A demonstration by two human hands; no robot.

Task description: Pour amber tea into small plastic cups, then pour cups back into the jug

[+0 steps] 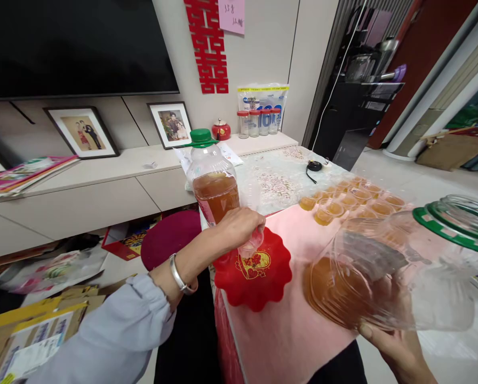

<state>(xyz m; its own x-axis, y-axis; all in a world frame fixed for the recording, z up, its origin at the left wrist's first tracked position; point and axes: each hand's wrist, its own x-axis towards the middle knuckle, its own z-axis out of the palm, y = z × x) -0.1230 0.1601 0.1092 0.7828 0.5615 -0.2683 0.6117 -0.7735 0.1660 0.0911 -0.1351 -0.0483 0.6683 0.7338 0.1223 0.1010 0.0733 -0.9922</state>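
Note:
My left hand (239, 224) is closed round a small clear plastic cup (252, 245), held just above a red scalloped plate (255, 277) on the pink table cover. My right hand (399, 349) grips from below a large clear plastic jug (387, 272) tilted on its side, with amber liquid pooled at its bottom and a green-rimmed open mouth (455, 224) pointing right. A second big bottle (213, 184) of amber liquid with a green cap stands upright behind my left hand. Several small cups (345, 202) filled with amber liquid sit in a cluster further back on the table.
A black round item with a cord (314, 166) lies on the floral tablecloth. A low white cabinet (103, 181) holds framed photos, magazines, a red pot and jars. A dark red stool (170, 237) and cardboard boxes (34, 330) crowd the floor at left.

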